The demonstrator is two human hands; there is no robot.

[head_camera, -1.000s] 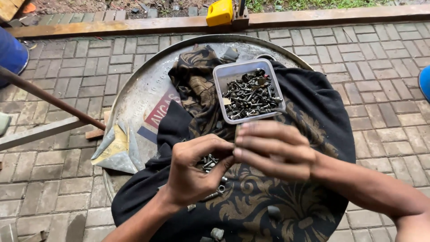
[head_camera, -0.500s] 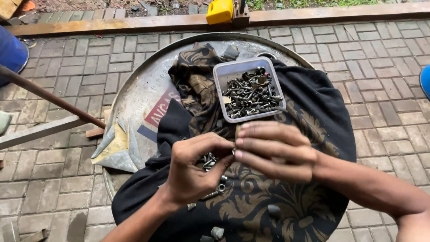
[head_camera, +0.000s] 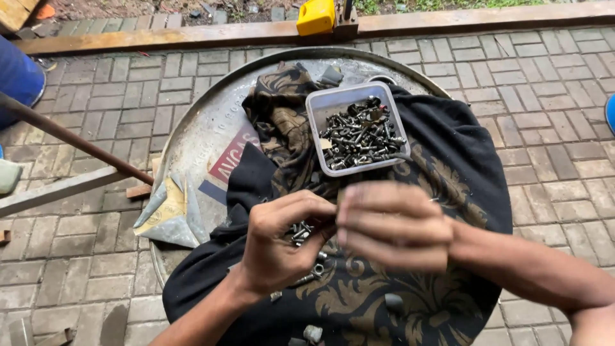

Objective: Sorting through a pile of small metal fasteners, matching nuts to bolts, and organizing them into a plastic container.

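Left hand [head_camera: 282,247] and right hand [head_camera: 391,224] meet fingertip to fingertip, pinching a small part too blurred to identify. Loose bolts [head_camera: 301,232] lie beneath the left fingers on dark cloth [head_camera: 442,166], likely stopping rolling; tub of fasteners [head_camera: 357,128] just beyond.

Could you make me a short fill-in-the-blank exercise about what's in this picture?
1. The clear plastic tub is full of small metal ____.
2. The tub rests on a black and gold ____ spread over the round metal lid.
3. The left hand and right hand meet just ____ the tub in the picture.
4. The ground around the lid is paved with ____.

Missing words: bolts; cloth; below; bricks
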